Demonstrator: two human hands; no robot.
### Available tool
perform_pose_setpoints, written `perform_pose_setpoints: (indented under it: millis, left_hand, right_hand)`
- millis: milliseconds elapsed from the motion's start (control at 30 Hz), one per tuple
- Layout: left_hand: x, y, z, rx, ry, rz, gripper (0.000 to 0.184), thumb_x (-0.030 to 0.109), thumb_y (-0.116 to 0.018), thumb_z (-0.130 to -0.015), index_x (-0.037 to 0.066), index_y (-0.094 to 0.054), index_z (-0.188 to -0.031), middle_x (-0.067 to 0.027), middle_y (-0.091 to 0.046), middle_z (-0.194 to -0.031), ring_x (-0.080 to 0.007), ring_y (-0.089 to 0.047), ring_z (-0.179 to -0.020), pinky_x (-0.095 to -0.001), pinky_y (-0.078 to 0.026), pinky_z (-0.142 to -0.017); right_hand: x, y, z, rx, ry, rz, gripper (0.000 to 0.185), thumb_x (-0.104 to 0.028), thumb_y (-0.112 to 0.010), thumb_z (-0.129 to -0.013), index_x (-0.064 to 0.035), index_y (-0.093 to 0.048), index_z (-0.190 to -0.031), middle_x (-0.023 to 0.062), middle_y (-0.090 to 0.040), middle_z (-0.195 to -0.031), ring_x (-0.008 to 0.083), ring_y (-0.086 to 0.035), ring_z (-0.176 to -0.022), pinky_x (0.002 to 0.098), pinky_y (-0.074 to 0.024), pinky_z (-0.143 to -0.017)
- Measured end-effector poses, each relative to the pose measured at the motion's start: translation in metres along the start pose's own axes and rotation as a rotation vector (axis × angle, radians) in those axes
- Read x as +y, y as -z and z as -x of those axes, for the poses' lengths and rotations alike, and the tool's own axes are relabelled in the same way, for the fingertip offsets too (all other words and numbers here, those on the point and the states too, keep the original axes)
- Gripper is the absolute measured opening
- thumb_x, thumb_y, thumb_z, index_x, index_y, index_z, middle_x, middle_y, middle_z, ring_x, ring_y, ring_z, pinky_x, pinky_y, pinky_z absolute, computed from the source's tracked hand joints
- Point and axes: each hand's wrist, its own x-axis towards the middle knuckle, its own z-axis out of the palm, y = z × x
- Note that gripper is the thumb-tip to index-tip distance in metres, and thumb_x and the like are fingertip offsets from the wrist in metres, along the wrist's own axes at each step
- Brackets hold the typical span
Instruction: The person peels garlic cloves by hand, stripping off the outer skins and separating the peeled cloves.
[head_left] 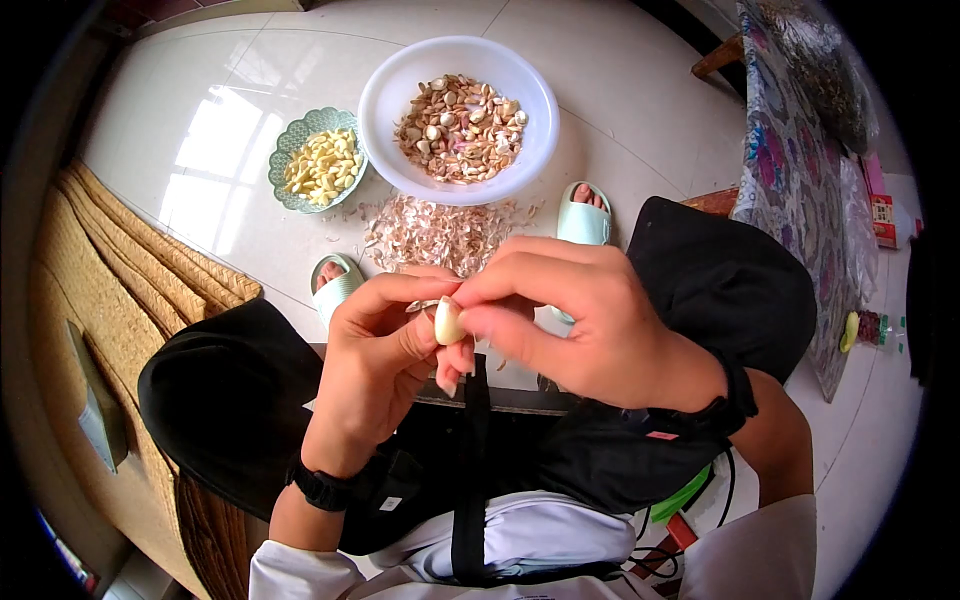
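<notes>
A pale, mostly bare garlic clove (449, 322) is pinched between my two hands above my lap. My left hand (385, 350) grips it from the left, with a thin piece of skin by its fingertips. The thumb and index finger of my right hand (570, 315) are closed at its top and right side. Beyond my hands, a white basin (545, 110) holds unpeeled cloves (465, 130). Left of it, a green scalloped bowl (282, 150) holds peeled cloves (323, 167). Loose garlic skins (430, 232) lie on the floor in front of the basin.
My slippered feet rest either side of the skins, in a left slipper (337, 285) and a right slipper (584, 220). Folded brown matting (110, 330) lies at the left. A patterned cloth (790, 200) hangs at the right, with packets (884, 220) beyond it.
</notes>
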Motion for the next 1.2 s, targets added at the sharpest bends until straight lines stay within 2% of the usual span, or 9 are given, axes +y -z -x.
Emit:
perform_pose_setpoints:
  millis: [133,233,333,433,533,833,1000,1100,1200]
  left_hand:
    - [-0.004,0.005,-0.001,-0.088,0.084,0.173,0.027,0.001,-0.054,-0.082,0.0,-0.053,-0.108,-0.0152,-0.056,-0.089,-0.0203,-0.058,-0.065,-0.0243,-0.047,-0.05]
    - [-0.005,0.002,0.0,0.017,0.098,0.169,0.027,0.002,-0.054,-0.082,0.001,-0.053,-0.11,-0.0146,-0.057,-0.091,-0.0192,-0.057,-0.066,-0.0253,-0.048,-0.053]
    - [-0.006,0.002,-0.001,0.018,0.069,0.121,0.027,0.003,-0.052,-0.084,0.0,-0.053,-0.11,-0.0142,-0.057,-0.094,-0.0194,-0.059,-0.069,-0.0251,-0.049,-0.055]
    - [-0.003,0.0,-0.003,0.05,0.041,0.06,0.026,0.005,-0.05,-0.086,-0.004,-0.052,-0.11,-0.014,-0.057,-0.096,-0.0198,-0.06,-0.072,-0.0256,-0.05,-0.06]
    - [-0.003,0.001,-0.006,0.008,-0.005,-0.005,0.027,0.007,-0.048,-0.088,-0.007,-0.05,-0.111,-0.0162,-0.057,-0.099,-0.0217,-0.061,-0.081,-0.0289,-0.052,-0.07]
    - [0.003,-0.006,-0.006,0.051,0.024,-0.03,0.027,0.005,-0.046,-0.088,-0.006,-0.046,-0.113,-0.0184,-0.056,-0.103,-0.0247,-0.061,-0.088,-0.0314,-0.052,-0.078]
    - [0.005,-0.005,-0.005,0.054,0.039,0.051,0.019,0.005,-0.047,-0.088,-0.003,-0.049,-0.104,-0.0138,-0.058,-0.096,-0.0225,-0.06,-0.089,-0.0291,-0.051,-0.079]
    - [0.0,-0.003,-0.004,0.15,0.008,0.019,0.012,0.007,-0.049,-0.087,-0.001,-0.05,-0.096,-0.0105,-0.058,-0.09,-0.0185,-0.059,-0.085,-0.0269,-0.049,-0.077]
    - [0.0,-0.001,-0.005,0.105,0.011,0.033,0.01,0.009,-0.052,-0.086,0.001,-0.05,-0.092,-0.0093,-0.058,-0.089,-0.0151,-0.057,-0.081,-0.0254,-0.047,-0.073]
  right_hand:
    - [0.002,0.0,0.0,0.011,0.026,0.016,0.01,0.002,-0.059,-0.076,0.0047,-0.057,-0.085,0.0098,-0.058,-0.077,0.0129,-0.057,-0.062,0.0225,-0.0438,-0.055]
    - [-0.003,0.0,0.0,-0.002,-0.063,-0.085,0.011,0.001,-0.06,-0.076,0.0041,-0.057,-0.086,0.009,-0.058,-0.077,0.0124,-0.057,-0.062,0.0223,-0.0442,-0.055]
    - [-0.005,-0.004,-0.001,0.053,-0.072,-0.091,0.008,-0.001,-0.059,-0.075,0.0042,-0.053,-0.078,0.0108,-0.055,-0.07,0.0194,-0.055,-0.057,0.0279,-0.0429,-0.052]
    - [0.001,-0.007,0.0,0.12,-0.068,-0.11,0.009,-0.002,-0.059,-0.076,0.0041,-0.053,-0.078,0.0105,-0.055,-0.07,0.0187,-0.055,-0.057,0.028,-0.0429,-0.052]
    - [0.0,-0.002,-0.001,0.042,-0.11,-0.071,0.01,-0.001,-0.058,-0.078,0.0034,-0.057,-0.088,0.0075,-0.058,-0.077,0.011,-0.057,-0.063,0.0215,-0.0442,-0.057]
    - [0.002,-0.003,-0.001,0.133,-0.157,0.019,0.013,-0.002,-0.058,-0.079,0.0014,-0.058,-0.091,0.0063,-0.057,-0.078,0.0107,-0.055,-0.062,0.0219,-0.0424,-0.055]
    - [-0.002,0.0,-0.004,0.139,-0.051,0.062,0.02,-0.001,-0.063,-0.074,-0.0015,-0.059,-0.093,0.0067,-0.056,-0.085,0.0109,-0.054,-0.07,0.0227,-0.0425,-0.058]
    - [-0.002,-0.001,-0.005,0.101,0.027,0.092,0.025,-0.001,-0.067,-0.069,-0.0024,-0.06,-0.094,0.0074,-0.055,-0.088,0.013,-0.054,-0.074,0.0238,-0.0432,-0.061]
    - [0.004,-0.005,-0.006,0.104,0.129,0.179,0.027,-0.001,-0.07,-0.064,-0.003,-0.061,-0.09,0.0076,-0.056,-0.087,0.016,-0.054,-0.073,0.0252,-0.0439,-0.062]
